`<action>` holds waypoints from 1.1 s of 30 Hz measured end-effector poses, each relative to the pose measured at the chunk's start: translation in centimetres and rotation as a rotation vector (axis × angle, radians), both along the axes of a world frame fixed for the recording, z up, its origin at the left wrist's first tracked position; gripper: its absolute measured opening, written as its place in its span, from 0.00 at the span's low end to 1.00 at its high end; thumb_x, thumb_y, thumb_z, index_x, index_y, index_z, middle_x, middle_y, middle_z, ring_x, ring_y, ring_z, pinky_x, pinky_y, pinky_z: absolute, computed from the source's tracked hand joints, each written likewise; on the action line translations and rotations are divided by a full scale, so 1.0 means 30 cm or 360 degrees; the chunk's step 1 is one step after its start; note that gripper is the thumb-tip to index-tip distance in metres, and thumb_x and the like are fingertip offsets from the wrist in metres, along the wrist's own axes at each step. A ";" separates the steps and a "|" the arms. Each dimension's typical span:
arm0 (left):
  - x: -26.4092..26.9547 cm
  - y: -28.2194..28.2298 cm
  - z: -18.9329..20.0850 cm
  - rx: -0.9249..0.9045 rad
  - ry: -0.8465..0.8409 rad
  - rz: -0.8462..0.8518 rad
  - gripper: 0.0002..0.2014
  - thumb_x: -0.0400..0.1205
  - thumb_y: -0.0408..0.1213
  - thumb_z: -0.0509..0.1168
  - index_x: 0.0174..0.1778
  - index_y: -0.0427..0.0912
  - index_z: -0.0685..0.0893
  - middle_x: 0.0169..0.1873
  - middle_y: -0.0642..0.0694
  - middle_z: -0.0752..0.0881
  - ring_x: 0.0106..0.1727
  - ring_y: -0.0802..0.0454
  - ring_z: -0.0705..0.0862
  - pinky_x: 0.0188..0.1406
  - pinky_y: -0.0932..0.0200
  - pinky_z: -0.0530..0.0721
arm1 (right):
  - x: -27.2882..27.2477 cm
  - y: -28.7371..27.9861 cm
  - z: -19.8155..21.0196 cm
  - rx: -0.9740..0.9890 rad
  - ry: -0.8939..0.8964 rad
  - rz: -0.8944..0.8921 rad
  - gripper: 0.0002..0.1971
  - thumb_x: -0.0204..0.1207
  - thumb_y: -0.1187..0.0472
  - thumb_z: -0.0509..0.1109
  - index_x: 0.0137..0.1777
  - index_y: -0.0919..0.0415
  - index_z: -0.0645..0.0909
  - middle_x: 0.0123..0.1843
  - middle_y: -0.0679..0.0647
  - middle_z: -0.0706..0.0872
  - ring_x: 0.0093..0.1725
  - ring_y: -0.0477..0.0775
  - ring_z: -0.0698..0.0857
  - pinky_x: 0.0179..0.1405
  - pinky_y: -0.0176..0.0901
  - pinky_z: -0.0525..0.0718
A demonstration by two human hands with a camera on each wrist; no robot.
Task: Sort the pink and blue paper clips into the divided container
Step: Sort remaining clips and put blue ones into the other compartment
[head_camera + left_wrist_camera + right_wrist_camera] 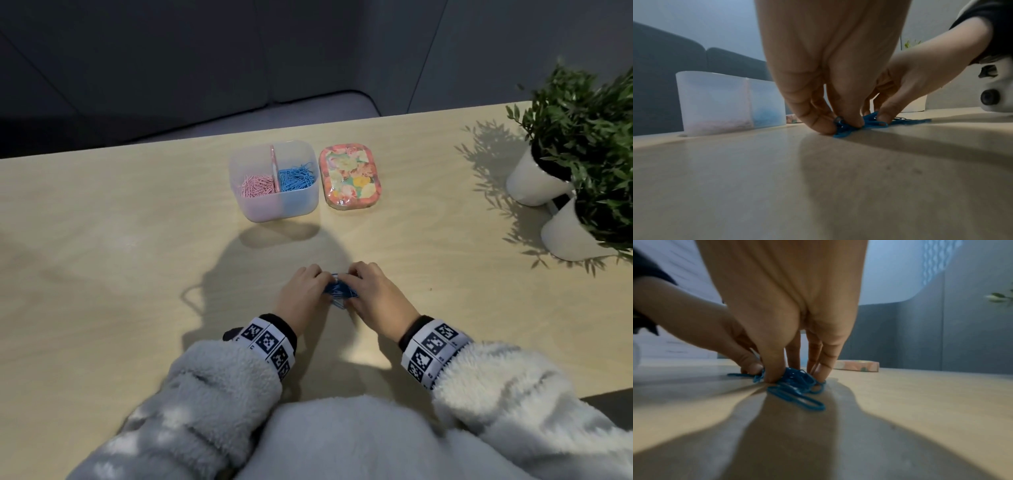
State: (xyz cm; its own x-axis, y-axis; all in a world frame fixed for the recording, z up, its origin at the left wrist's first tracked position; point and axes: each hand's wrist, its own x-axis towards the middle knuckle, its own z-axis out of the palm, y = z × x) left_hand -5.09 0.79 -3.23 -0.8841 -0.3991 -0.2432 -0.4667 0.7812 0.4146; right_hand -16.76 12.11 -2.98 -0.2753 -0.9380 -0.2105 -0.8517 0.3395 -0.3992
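while no writing reads, both hands (337, 291) pinch the blue paper clips (795, 384) on the table (102, 240).

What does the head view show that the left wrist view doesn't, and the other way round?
Only the head view shows the pink clips in the container's left compartment, the floral tin whole, and two potted plants. Only the left wrist view shows the left fingers touching the table. Both show the left hand, right hand, loose blue clips between them, and the container.
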 end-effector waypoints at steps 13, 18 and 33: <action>-0.005 -0.066 0.001 -0.0086 -0.0120 0.0021 0.11 0.82 0.35 0.59 0.58 0.35 0.78 0.55 0.37 0.80 0.56 0.40 0.78 0.53 0.51 0.73 | -0.018 -0.057 0.041 0.0272 0.0235 0.0054 0.13 0.53 0.67 0.80 0.33 0.62 0.79 0.33 0.58 0.83 0.33 0.61 0.84 0.25 0.41 0.77; 0.062 -0.113 0.035 0.0155 0.0062 0.0362 0.10 0.81 0.33 0.61 0.55 0.33 0.81 0.53 0.35 0.82 0.55 0.39 0.79 0.52 0.53 0.72 | -0.095 -0.113 0.114 -0.0149 -0.0334 -0.0310 0.07 0.71 0.66 0.70 0.47 0.64 0.88 0.42 0.61 0.91 0.39 0.54 0.85 0.41 0.42 0.77; -0.016 -0.280 0.230 0.0110 0.0550 0.0885 0.08 0.81 0.31 0.61 0.52 0.32 0.82 0.52 0.35 0.85 0.55 0.39 0.81 0.49 0.55 0.73 | -0.164 -0.637 0.293 -0.0301 -0.0566 -0.0546 0.16 0.73 0.67 0.69 0.56 0.79 0.81 0.57 0.72 0.86 0.57 0.66 0.85 0.62 0.57 0.80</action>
